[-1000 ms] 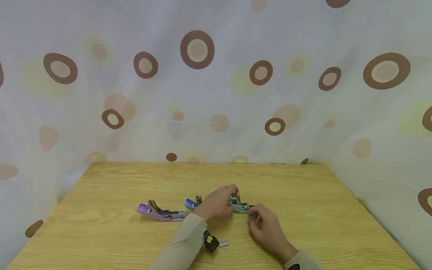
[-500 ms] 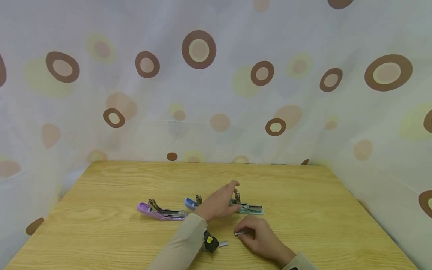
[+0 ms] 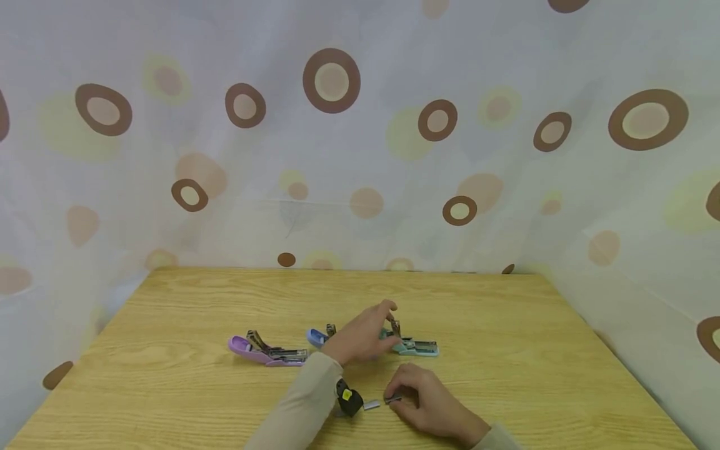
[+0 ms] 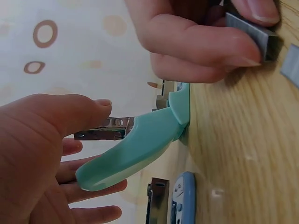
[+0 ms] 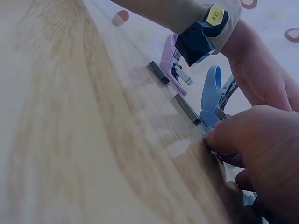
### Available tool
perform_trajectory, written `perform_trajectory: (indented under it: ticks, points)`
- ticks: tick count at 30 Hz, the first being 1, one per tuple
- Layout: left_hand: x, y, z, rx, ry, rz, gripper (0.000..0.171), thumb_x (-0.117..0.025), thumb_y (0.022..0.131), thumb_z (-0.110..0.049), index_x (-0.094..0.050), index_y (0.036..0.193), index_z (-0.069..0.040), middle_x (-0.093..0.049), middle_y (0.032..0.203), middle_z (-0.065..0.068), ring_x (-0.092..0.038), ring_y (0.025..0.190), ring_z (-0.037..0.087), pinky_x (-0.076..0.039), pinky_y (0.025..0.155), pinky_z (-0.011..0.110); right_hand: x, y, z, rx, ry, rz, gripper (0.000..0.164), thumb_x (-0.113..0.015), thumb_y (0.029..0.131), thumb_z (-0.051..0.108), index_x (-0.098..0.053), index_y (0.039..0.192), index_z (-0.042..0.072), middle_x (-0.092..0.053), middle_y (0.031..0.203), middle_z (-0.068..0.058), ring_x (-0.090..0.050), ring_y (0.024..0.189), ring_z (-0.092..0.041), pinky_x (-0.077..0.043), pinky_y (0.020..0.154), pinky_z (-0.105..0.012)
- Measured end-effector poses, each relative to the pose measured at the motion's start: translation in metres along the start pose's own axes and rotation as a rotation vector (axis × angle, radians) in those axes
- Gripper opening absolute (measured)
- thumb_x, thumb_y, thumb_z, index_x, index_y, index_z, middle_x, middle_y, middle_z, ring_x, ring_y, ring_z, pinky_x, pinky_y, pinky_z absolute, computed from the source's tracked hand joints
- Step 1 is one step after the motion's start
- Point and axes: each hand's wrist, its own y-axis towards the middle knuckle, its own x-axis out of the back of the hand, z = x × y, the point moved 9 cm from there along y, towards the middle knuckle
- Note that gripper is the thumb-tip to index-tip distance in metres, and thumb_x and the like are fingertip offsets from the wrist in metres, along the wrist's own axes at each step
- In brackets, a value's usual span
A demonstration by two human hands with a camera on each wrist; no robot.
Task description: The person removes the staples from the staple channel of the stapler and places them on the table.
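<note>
My right hand pinches a short strip of staples between thumb and fingers, low over the wooden table, right beside another staple strip. At the teal stapler is my left hand, its thumb by the raised metal arm and its loosely spread fingers behind the handle. That stapler lies opened up, with its handle tipped back and its base on the table. Part of its handle is hidden by the left hand in the head view.
An opened purple stapler lies at the left. Between it and the teal one is a blue stapler, partly covered by the left arm. One more staple strip lies farther left. A patterned cloth hangs behind the table.
My right hand has moved from the teal stapler's front end toward me and left, bringing the staple strip down beside the one on the table. The left hand has stayed nearly still.
</note>
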Motion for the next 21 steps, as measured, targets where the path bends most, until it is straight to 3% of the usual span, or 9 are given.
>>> perform_trajectory:
  ticks: [8,12,17,21]
  points:
    - [0.009,0.005,-0.007,-0.011,0.007,-0.006,0.057,-0.059,0.096,-0.031,-0.033,0.142,-0.011,-0.049,0.139,0.011,-0.050,0.126,0.025,-0.047,0.097,0.036,0.003,0.001,0.001,0.039,0.018,0.009,0.021,-0.069,0.087,0.006,-0.062,0.103,0.018,-0.062,0.098,0.006,-0.056,0.087,-0.006,-0.049,0.077,-0.024]
    - [0.018,0.002,-0.014,0.020,-0.001,-0.006,0.062,-0.059,0.096,-0.031,-0.030,0.145,-0.010,-0.039,0.147,0.011,-0.043,0.133,0.024,-0.043,0.102,0.039,0.007,-0.004,-0.006,-0.038,-0.015,0.026,0.026,-0.070,0.088,0.013,-0.059,0.112,0.014,-0.061,0.104,0.006,-0.056,0.091,-0.005,-0.050,0.079,-0.025]
    - [0.036,-0.021,-0.012,0.022,-0.025,-0.060,0.060,-0.060,0.095,-0.028,-0.031,0.144,-0.010,-0.034,0.148,0.013,-0.038,0.135,0.026,-0.041,0.104,0.043,0.010,-0.022,-0.008,-0.199,-0.075,0.074,0.040,-0.067,0.091,0.030,-0.053,0.122,0.010,-0.057,0.114,0.007,-0.054,0.102,-0.005,-0.048,0.089,-0.027]
    - [0.056,-0.046,-0.006,-0.041,0.005,-0.123,0.058,-0.063,0.094,-0.024,-0.035,0.141,-0.006,-0.032,0.149,0.016,-0.034,0.137,0.030,-0.037,0.106,0.047,0.019,-0.032,-0.009,-0.291,-0.116,0.095,0.040,-0.064,0.093,0.033,-0.050,0.124,0.011,-0.056,0.115,0.007,-0.054,0.105,-0.005,-0.048,0.090,-0.028]
